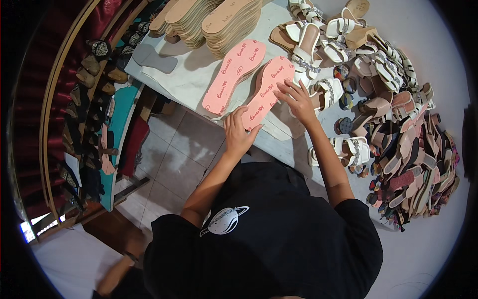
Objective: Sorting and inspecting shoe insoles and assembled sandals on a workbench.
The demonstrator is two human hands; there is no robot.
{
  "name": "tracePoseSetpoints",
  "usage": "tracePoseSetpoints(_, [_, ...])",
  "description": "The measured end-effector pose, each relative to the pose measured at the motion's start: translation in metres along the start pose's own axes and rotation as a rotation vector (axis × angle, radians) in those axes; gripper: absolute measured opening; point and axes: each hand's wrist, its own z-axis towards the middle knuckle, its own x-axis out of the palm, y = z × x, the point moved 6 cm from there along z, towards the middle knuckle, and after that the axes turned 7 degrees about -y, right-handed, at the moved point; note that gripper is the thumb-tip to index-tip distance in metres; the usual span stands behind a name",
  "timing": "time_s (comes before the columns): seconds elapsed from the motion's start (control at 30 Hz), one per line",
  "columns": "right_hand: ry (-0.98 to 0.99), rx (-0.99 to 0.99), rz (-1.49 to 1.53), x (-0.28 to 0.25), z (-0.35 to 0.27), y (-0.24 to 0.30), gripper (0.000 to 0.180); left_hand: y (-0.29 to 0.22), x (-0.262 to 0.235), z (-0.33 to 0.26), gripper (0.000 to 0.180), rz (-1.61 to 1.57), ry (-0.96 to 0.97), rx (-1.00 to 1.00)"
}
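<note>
Two stacks of pink printed insoles lie side by side at the table's near edge. My left hand (238,130) curls around the heel end of the right-hand insole stack (266,89), fingers on the left side and thumb at the near end. On that stack's right side, my right hand (297,101) grips the edge, its fingers bent over the top. The other insole stack (231,77) lies untouched just to the left. How many insoles are under my fingers is hidden.
Tall piles of tan insoles (231,22) stand at the back, with a grey sole shape (154,58) to their left. White sandals (326,94) and a heap of sandals (418,164) crowd the right. A shoe rack (94,99) and another person's arm (117,271) are at left.
</note>
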Motion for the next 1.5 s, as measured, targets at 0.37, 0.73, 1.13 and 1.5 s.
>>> tracePoseSetpoints(0.37, [0.022, 0.021, 0.023, 0.006, -0.002, 0.001, 0.040, 0.005, 0.004, -0.008, 0.068, 0.059, -0.002, -0.025])
tracePoseSetpoints(0.73, [0.014, 0.082, 0.023, 0.005, -0.004, 0.002, 0.046, -0.015, -0.002, 0.004, 0.070, 0.199, 0.047, 0.006])
tracePoseSetpoints(1.13, [-0.236, 0.332, -0.065, -0.109, -0.059, -0.014, 0.045, -0.118, 0.080, 0.036, 0.039, 0.005, 0.164, 0.407])
tracePoseSetpoints(1.5, [-0.486, 0.652, -0.456, -0.288, -0.211, -0.033, 0.043, -0.317, 0.201, -0.009, 0.036, -0.363, 0.349, 0.806])
